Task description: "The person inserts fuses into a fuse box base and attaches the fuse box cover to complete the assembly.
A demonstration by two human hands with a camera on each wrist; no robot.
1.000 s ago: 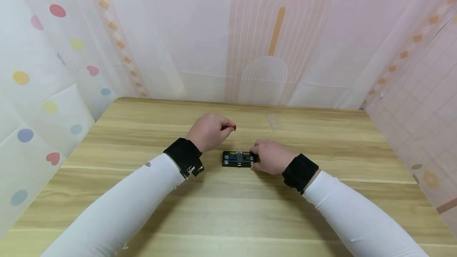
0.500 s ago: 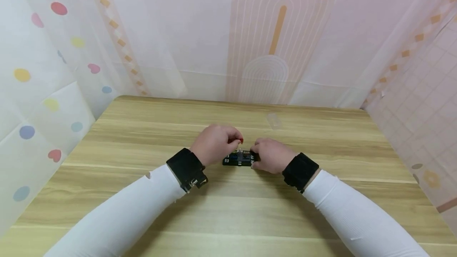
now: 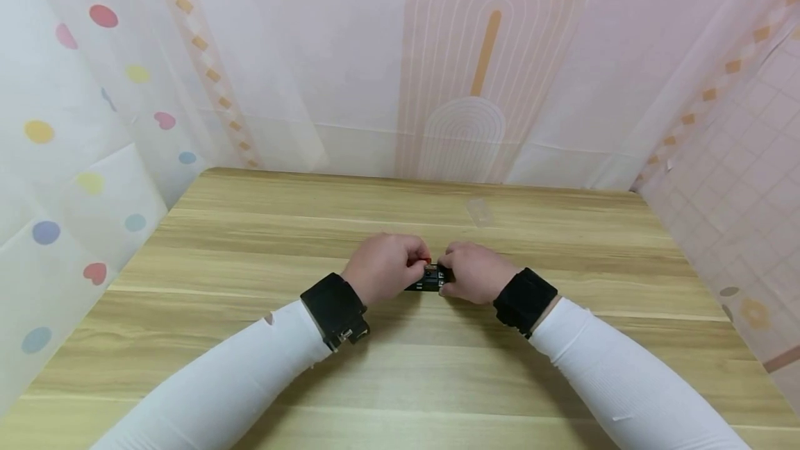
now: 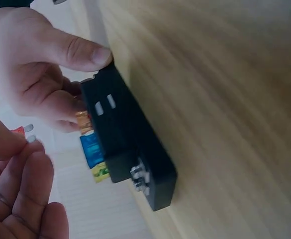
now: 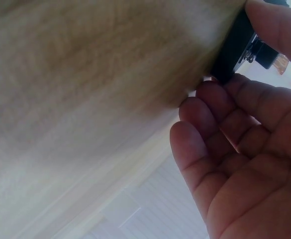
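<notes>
Since the earlier frames, my left hand (image 3: 384, 266) had come down and in from about eleven o'clock of the black fuse box (image 3: 430, 278), carrying the small red fuse (image 3: 426, 260) until it sat right over the box's top face. That hand's fingers (image 4: 6, 142) were pinching the red fuse (image 4: 19, 131), its two metal blades pointing toward the box but, as far as I could tell, not yet seated in a slot. My right hand (image 3: 475, 271) gripped the box at its three o'clock end, thumb on one edge and fingers (image 5: 220, 107) curled round the other, steadying it on the desk (image 3: 400, 360) near its centre. I judged the work part done: the left wrist view showed an orange fuse (image 4: 83, 121), a blue fuse (image 4: 91, 149) and a yellow-green fuse (image 4: 100, 172) already standing in the fuse box (image 4: 128, 144), with the red one left to push home. Only that view gave me the row of seated fuses and the screw terminal at the near end; from the head camera the two hands hid nearly all of the box. My right wrist view showed only a corner of the fuse box (image 5: 235, 47) against the wood and the underside of my fingers, nothing of the red fuse.
</notes>
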